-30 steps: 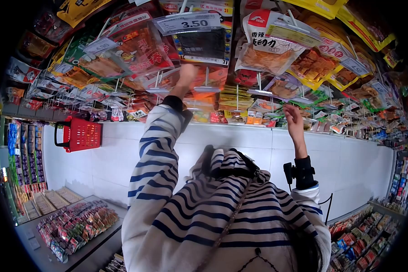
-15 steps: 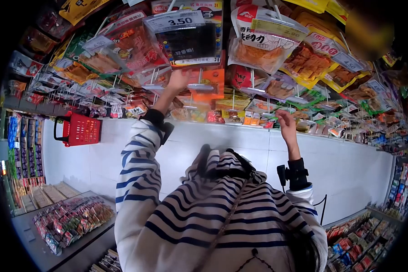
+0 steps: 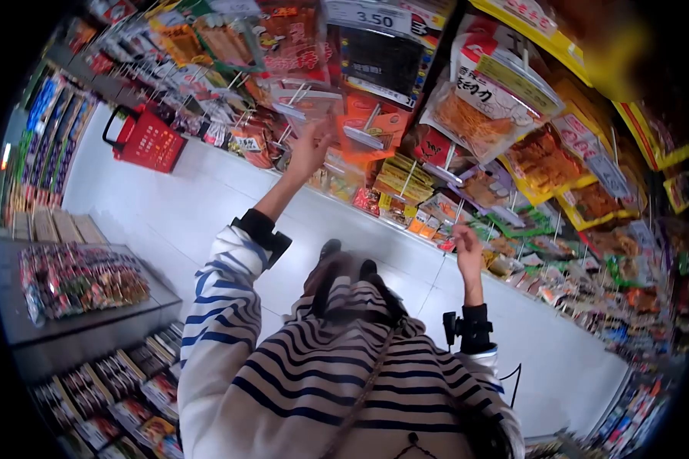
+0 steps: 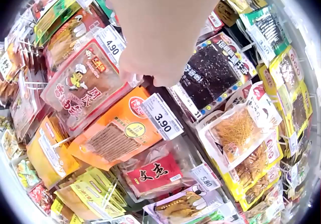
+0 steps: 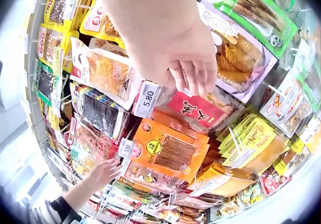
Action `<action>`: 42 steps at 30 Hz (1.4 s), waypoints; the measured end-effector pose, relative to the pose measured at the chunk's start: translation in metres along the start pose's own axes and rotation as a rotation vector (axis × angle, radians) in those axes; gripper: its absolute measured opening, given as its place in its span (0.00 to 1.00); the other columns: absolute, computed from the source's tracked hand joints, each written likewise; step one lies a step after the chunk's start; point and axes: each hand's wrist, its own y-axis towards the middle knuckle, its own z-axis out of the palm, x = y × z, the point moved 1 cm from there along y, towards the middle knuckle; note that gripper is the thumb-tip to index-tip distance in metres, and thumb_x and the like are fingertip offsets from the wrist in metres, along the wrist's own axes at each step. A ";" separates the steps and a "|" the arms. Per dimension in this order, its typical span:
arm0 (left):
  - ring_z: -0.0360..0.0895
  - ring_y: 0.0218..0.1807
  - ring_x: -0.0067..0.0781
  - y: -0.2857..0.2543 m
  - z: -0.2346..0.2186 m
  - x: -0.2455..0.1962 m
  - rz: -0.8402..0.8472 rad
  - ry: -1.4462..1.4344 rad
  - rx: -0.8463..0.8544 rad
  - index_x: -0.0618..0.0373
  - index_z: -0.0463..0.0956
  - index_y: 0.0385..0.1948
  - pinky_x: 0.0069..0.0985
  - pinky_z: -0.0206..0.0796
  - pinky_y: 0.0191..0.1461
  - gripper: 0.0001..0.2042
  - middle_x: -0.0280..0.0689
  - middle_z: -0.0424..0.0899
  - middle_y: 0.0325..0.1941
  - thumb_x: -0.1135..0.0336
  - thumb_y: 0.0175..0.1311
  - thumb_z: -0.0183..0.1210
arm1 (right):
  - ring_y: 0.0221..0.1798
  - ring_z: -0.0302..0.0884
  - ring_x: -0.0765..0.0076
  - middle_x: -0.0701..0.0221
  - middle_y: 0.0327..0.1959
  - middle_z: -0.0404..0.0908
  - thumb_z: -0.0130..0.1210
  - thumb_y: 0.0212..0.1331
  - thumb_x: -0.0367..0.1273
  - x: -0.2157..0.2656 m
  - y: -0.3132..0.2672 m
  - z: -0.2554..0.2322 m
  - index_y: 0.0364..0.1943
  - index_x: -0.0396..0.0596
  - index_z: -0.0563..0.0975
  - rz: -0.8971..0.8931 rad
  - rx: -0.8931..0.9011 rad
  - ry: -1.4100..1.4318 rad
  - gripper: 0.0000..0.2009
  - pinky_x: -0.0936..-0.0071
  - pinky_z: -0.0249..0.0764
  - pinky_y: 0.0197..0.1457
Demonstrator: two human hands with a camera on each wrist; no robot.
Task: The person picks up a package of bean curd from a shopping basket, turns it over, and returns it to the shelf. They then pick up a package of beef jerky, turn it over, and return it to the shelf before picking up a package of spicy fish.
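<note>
My left hand (image 3: 311, 151) reaches up to the hanging snack packets, just left of an orange packet (image 3: 375, 122). In the right wrist view its fingers are extended, with the tips right at the 3.90 price tag (image 5: 126, 148). Beside it in the left wrist view hangs a clear packet with a red border (image 4: 77, 86); the hand's own fingers are mostly hidden there. My right hand (image 3: 468, 249) hovers lower and to the right with loosely bent fingers and nothing in them. In its wrist view it overlaps a red-labelled packet (image 5: 198, 108).
A black packet (image 3: 379, 65) hangs above, under a 3.50 tag. Right of it is a white-topped packet (image 3: 497, 99) on a hook. A red shopping basket (image 3: 149, 141) stands on the floor at left. Behind are a low display (image 3: 84, 283) of bagged snacks and more shelves.
The head view has tilted, so the shelf now runs down to the right. My left hand has shifted from in front of the orange packet to its left side. The right hand stays low, fingers loose.
</note>
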 end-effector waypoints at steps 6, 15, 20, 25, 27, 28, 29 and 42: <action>0.68 0.50 0.31 -0.074 -0.006 0.009 -0.091 -0.178 -0.100 0.58 0.58 0.51 0.25 0.63 0.48 0.19 0.41 0.71 0.47 0.71 0.57 0.49 | 0.40 0.70 0.75 0.72 0.37 0.73 0.40 0.51 0.20 -0.025 0.010 0.019 0.41 0.42 0.70 0.075 0.223 -0.084 0.13 0.82 0.64 0.45; 0.67 0.52 0.36 -0.170 -0.046 0.037 -0.287 -0.202 -0.331 0.57 0.51 0.54 0.28 0.64 0.49 0.24 0.43 0.70 0.48 0.72 0.55 0.49 | 0.38 0.70 0.78 0.72 0.34 0.75 0.44 0.54 0.25 0.004 0.013 0.099 0.39 0.43 0.71 -0.009 0.440 -0.096 0.09 0.82 0.65 0.43; 0.67 0.51 0.36 -0.195 -0.080 0.058 -0.327 -0.212 -0.392 0.57 0.52 0.54 0.28 0.63 0.50 0.23 0.43 0.70 0.48 0.72 0.55 0.48 | 0.37 0.72 0.77 0.71 0.34 0.75 0.45 0.55 0.26 0.028 0.011 0.148 0.38 0.44 0.72 -0.070 0.561 -0.078 0.08 0.80 0.67 0.40; 0.68 0.50 0.31 -0.221 -0.135 0.069 -0.349 -0.231 -0.452 0.56 0.54 0.54 0.25 0.61 0.51 0.21 0.40 0.70 0.48 0.73 0.57 0.48 | 0.37 0.72 0.77 0.71 0.34 0.75 0.45 0.54 0.26 0.044 0.002 0.199 0.38 0.42 0.71 -0.039 0.607 -0.035 0.08 0.81 0.66 0.41; 0.68 0.49 0.31 -0.237 -0.161 0.077 -0.345 -0.224 -0.480 0.57 0.55 0.53 0.25 0.61 0.50 0.20 0.41 0.70 0.48 0.73 0.58 0.47 | 0.37 0.72 0.77 0.71 0.35 0.75 0.45 0.54 0.26 0.057 -0.005 0.225 0.38 0.42 0.71 -0.044 0.639 0.001 0.08 0.82 0.66 0.41; 0.69 0.48 0.30 -0.247 -0.174 0.085 -0.362 -0.231 -0.503 0.57 0.55 0.53 0.24 0.61 0.50 0.20 0.41 0.70 0.47 0.73 0.58 0.47 | 0.38 0.72 0.76 0.71 0.36 0.75 0.44 0.56 0.27 0.065 -0.010 0.238 0.38 0.42 0.72 0.022 0.675 0.052 0.08 0.81 0.67 0.42; 0.69 0.48 0.30 -0.258 -0.187 0.096 -0.379 -0.239 -0.525 0.58 0.55 0.53 0.24 0.61 0.50 0.20 0.41 0.70 0.47 0.73 0.58 0.47 | 0.38 0.72 0.76 0.70 0.37 0.75 0.43 0.56 0.27 0.074 -0.015 0.251 0.38 0.43 0.72 0.076 0.698 0.085 0.08 0.80 0.67 0.42; 0.71 0.42 0.24 -0.374 -0.312 0.186 -0.478 -0.353 -0.773 0.59 0.56 0.51 0.18 0.62 0.43 0.19 0.40 0.71 0.45 0.71 0.57 0.47 | 0.40 0.72 0.76 0.70 0.38 0.75 0.44 0.56 0.29 0.137 -0.073 0.449 0.39 0.44 0.71 0.144 0.862 0.118 0.09 0.79 0.68 0.43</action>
